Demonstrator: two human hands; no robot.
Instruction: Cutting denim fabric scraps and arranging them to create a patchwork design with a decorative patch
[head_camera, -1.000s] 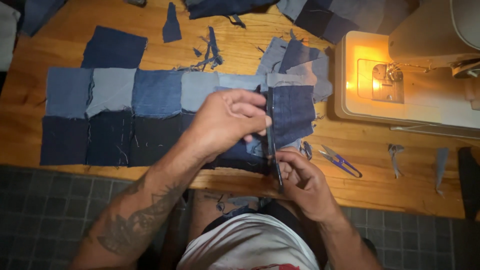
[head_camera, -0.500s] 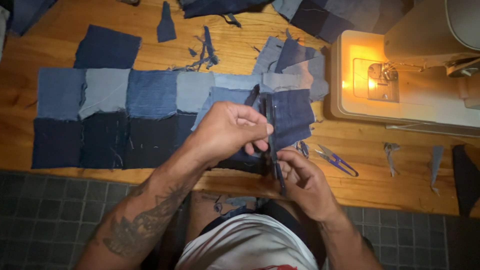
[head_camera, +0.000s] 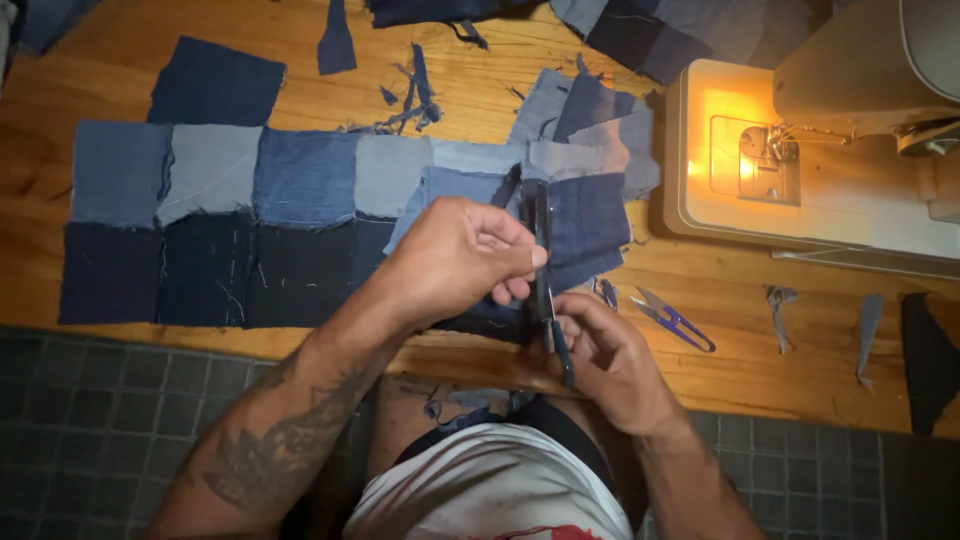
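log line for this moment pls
left hand: pinches denim seam edge | right hand: grips it lower | patchwork on table | snips idle

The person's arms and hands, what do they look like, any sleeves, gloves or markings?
Both arms are bare to where the picture ends, with no sleeves showing. The left forearm carries a large dark tattoo. The left hand and right hand wear no gloves; no rings or watch can be seen.

dim warm scene; sewing machine lamp (head_camera: 745, 140) glares bright orange at right; corners dark, focus fairly sharp.
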